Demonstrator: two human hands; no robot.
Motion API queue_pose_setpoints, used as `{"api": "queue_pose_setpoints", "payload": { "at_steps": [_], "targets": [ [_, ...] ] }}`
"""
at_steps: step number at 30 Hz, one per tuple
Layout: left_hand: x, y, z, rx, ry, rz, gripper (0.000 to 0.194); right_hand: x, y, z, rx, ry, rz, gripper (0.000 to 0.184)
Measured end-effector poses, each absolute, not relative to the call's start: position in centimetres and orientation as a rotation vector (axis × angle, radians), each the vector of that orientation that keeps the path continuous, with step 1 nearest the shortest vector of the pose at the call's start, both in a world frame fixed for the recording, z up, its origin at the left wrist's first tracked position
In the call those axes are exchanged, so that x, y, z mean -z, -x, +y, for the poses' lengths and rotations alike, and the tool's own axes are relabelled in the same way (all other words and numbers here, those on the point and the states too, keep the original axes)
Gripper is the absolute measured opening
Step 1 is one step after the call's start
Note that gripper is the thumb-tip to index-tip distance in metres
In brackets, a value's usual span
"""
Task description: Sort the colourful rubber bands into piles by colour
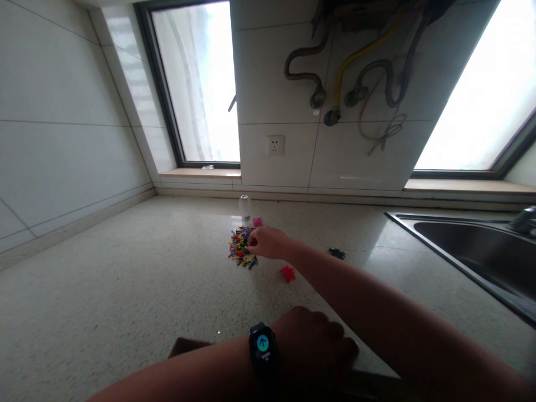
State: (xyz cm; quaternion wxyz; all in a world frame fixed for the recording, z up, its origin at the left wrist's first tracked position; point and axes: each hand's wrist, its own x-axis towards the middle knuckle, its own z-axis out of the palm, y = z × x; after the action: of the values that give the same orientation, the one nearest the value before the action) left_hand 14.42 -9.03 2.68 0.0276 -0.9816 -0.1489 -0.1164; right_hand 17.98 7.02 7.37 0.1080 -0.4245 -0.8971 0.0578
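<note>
The right hand (pixel 268 243) is pinching into one pile of coloured clips (pixel 240 247) beside one small bottle (pixel 244 210), contents unclear; the left hand (pixel 312 340) is resting closed on the worktop (pixel 125 279).

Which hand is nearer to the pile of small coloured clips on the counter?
Right. The right hand touches the pile of coloured clips; the left hand, wearing a watch, rests far back at the near edge.

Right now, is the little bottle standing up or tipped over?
Standing up: the bottle rises straight from the counter, behind the clips.
</note>
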Motion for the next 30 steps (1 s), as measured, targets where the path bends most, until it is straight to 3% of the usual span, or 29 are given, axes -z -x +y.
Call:
{"api": "queue_pose_setpoints", "payload": {
  "at_steps": [12,18,25,30],
  "targets": [
    [-2.8,-14.4,-9.0,0.393,3.037,-0.435,0.029,-10.7,-33.3,6.6,-0.585,1.237,-2.294,0.028],
    [-2.5,-14.7,-9.0,0.450,3.045,-0.437,0.023,-7.0,-38.5,6.9,-0.424,1.389,-2.126,0.030],
    [-2.3,-15.1,-9.1,0.407,3.067,-0.486,0.027,-4.8,-35.7,6.6,-0.153,1.422,-2.372,0.018],
    [-2.7,-15.1,-9.2,0.349,3.104,-0.488,0.030,-4.5,-34.4,6.4,-0.081,1.440,-2.482,0.020]
  ]
}}
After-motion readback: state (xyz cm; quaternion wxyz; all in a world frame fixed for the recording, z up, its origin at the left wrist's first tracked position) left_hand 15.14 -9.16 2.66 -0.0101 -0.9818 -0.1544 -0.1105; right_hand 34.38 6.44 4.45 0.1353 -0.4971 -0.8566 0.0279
